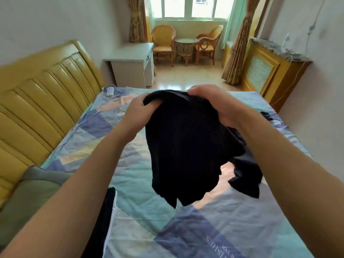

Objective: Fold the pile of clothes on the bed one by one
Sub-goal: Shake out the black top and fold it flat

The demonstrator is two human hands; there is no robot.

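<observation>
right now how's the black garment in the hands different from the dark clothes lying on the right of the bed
The black garment is lifted off the bed, hanging from the left hand and right hand, which grip its top edge; the dark clothes lie crumpled on the bedspread, untouched. The held garment hangs in one sheet; the others are bunched. Both are dark and unfolded.

A garment (186,146) is held above the bed (134,179), between the left hand (137,110) and right hand (216,103). A headboard (42,101) stands left; a desk (132,64) and two chairs (163,43) lie far.
</observation>
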